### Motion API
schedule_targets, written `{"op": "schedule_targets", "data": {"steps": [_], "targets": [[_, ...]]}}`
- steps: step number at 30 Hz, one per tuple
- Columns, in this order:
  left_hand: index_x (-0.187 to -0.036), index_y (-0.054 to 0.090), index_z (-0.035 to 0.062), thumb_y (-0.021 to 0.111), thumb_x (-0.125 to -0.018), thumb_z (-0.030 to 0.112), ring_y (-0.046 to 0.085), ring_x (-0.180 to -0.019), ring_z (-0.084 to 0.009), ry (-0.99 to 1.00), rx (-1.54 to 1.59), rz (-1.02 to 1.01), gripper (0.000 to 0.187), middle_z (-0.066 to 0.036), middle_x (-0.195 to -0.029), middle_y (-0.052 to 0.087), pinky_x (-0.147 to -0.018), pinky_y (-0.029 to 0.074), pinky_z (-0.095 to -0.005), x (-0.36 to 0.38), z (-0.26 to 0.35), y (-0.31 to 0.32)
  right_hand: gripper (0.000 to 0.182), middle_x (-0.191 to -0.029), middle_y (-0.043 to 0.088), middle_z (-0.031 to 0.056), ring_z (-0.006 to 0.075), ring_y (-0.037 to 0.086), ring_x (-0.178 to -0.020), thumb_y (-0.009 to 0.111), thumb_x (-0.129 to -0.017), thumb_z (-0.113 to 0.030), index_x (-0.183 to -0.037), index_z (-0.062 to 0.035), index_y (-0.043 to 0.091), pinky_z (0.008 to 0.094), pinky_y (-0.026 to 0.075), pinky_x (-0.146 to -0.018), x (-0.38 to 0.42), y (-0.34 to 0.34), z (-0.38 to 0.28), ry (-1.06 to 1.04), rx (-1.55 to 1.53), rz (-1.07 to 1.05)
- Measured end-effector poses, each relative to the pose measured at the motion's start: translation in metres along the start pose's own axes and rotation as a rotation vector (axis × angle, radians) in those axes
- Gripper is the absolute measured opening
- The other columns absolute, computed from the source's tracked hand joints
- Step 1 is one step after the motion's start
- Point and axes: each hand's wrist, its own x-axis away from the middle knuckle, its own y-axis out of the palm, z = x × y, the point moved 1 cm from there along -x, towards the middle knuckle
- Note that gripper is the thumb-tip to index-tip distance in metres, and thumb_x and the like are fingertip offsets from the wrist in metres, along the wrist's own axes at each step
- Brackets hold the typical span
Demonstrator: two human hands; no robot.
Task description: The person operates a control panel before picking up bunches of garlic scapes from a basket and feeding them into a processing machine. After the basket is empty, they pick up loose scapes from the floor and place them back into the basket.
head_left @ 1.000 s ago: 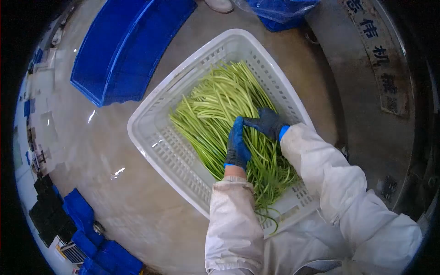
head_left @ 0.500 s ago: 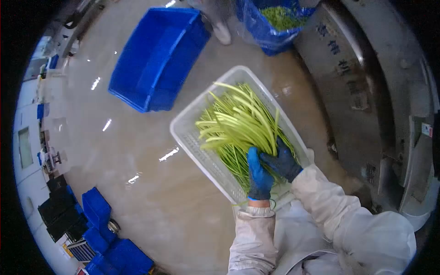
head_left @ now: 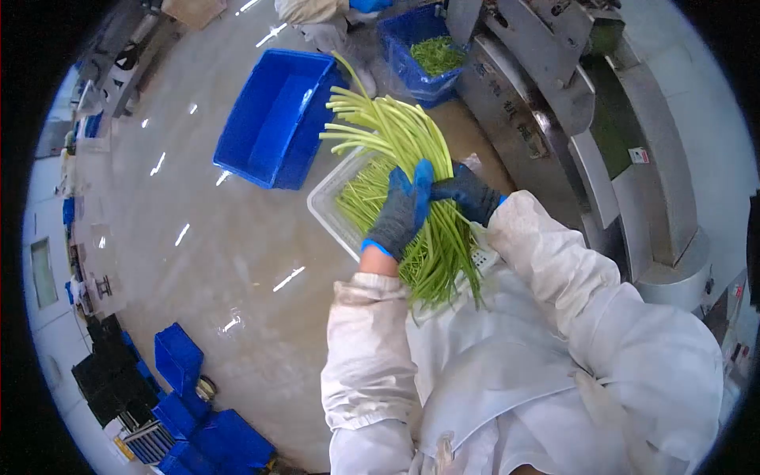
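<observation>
Steadily, keep your grip closed round the bundle of green stalks [head_left: 419,134], left hand [head_left: 400,214] and right hand [head_left: 469,195] together at its middle, firm enough to stop slipping without crushing. Support the drooping lower ends. The bundle is above the white basket [head_left: 313,204]; a second ago it lay inside, pale ends less fanned.

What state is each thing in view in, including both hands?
Left hand: gloved, closed on the held stalks.
Right hand: gloved, closed on the same bunch.
Held stalks: bunched, pale ends fanned out.
White basket: open, stalks inside.
Large blue tub: upright, open.
Blue bin: open, holding greens.
Floor: shiny, apparently wet.
</observation>
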Motion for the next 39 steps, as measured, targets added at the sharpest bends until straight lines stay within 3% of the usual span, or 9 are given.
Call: {"op": "schedule_targets", "data": {"steps": [7,8,12,25,31,33,35,37,39], "targets": [[-0.121,0.045,-0.0016,0.048,-0.090,0.044,0.055,-0.086,-0.0163,-0.162,0.108,-0.201,0.056,-0.013,-0.104,0.056,-0.069,0.046,-0.0281,0.003,0.085,-0.028,0.033,-0.091,0.064,0.0089,0.0175,0.061,-0.082,0.063,-0.075,-0.012,-0.106,-0.0009,0.059,0.0312,0.048,-0.076,0.008,0.007,-0.050,0.126,-0.326,-0.103],[-0.127,0.044,0.0030,0.048,-0.093,0.032,0.052,-0.096,-0.0149,-0.155,0.218,-0.111,0.045,-0.007,-0.110,0.055,-0.086,0.043,-0.0281,0.005,0.090,-0.020,0.033,-0.091,0.064,0.0089,0.0175,0.061,-0.082,0.063,-0.075,-0.012,-0.106,-0.0009,0.059,0.0312,0.048,-0.076,0.012,0.008,-0.058,0.104,-0.328,-0.104],[-0.132,0.034,0.0016,0.048,-0.093,0.025,0.050,-0.104,-0.0158,0.085,0.634,0.119,0.048,-0.009,-0.120,0.049,-0.089,0.042,-0.0287,0.012,0.134,0.027,0.037,-0.098,0.064,0.0093,0.0170,0.062,-0.085,0.064,-0.074,-0.007,-0.110,-0.0010,0.058,0.0298,0.050,-0.076,0.040,0.008,-0.098,0.121,-0.370,0.067],[-0.138,0.020,0.0026,0.055,-0.089,0.021,0.049,-0.106,-0.0210,0.033,0.787,-0.333,0.063,-0.013,-0.124,0.046,-0.085,0.045,-0.0317,-0.062,0.241,0.298,0.044,-0.104,0.062,0.0131,0.0249,0.062,-0.087,0.059,-0.076,-0.011,-0.118,-0.0031,0.052,0.0343,0.050,-0.083,0.237,-0.171,-0.206,-0.127,-0.689,0.577],[-0.124,0.044,0.0032,0.044,-0.090,0.042,0.058,-0.086,-0.0225,-0.455,0.880,-0.275,0.052,-0.012,-0.103,0.058,-0.071,0.050,-0.0336,-0.108,0.102,0.370,0.029,-0.100,0.065,0.0131,0.0223,0.063,-0.088,0.060,-0.077,-0.013,-0.105,-0.0035,0.061,0.0360,0.049,-0.083,0.208,-0.292,-0.104,0.249,-0.509,0.489],[-0.122,0.047,0.0026,0.041,-0.090,0.044,0.058,-0.084,-0.0220,-0.452,0.747,-0.221,0.052,-0.012,-0.100,0.059,-0.070,0.049,-0.0331,-0.117,0.088,0.379,0.030,-0.101,0.064,0.0138,0.0241,0.062,-0.092,0.063,-0.075,-0.009,-0.105,-0.0080,0.062,0.0365,0.047,-0.085,0.202,-0.336,-0.050,-0.030,0.647,0.178],[-0.117,0.053,0.0016,0.033,-0.092,0.047,0.059,-0.085,-0.0227,-0.691,1.005,-0.204,0.056,-0.013,-0.101,0.061,-0.073,0.048,-0.0329,-0.107,0.112,0.375,0.032,-0.102,0.064,0.0141,0.0252,0.061,-0.094,0.064,-0.073,-0.006,-0.106,-0.0097,0.062,0.0363,0.046,-0.086,0.208,-0.314,-0.103,-0.098,0.721,0.176],[-0.116,0.054,0.0029,0.029,-0.092,0.049,0.059,-0.084,-0.0252,-0.579,0.947,-0.255,0.058,-0.013,-0.099,0.062,-0.074,0.049,-0.0355,-0.127,0.099,0.377,0.039,-0.104,0.063,0.0141,0.0275,0.060,-0.098,0.067,-0.069,-0.002,-0.107,-0.0111,0.061,0.0360,0.045,-0.088,0.202,-0.309,-0.124,-0.349,0.858,0.218],[-0.114,0.055,0.0044,0.033,-0.092,0.048,0.059,-0.085,-0.0266,-0.493,0.919,-0.250,0.053,-0.012,-0.098,0.062,-0.076,0.050,-0.0374,-0.155,0.099,0.370,0.038,-0.108,0.062,0.0144,0.0268,0.059,-0.101,0.065,-0.072,-0.005,-0.109,-0.0117,0.059,0.0353,0.044,-0.089,0.180,-0.333,-0.120,-0.165,0.686,0.221]]}}
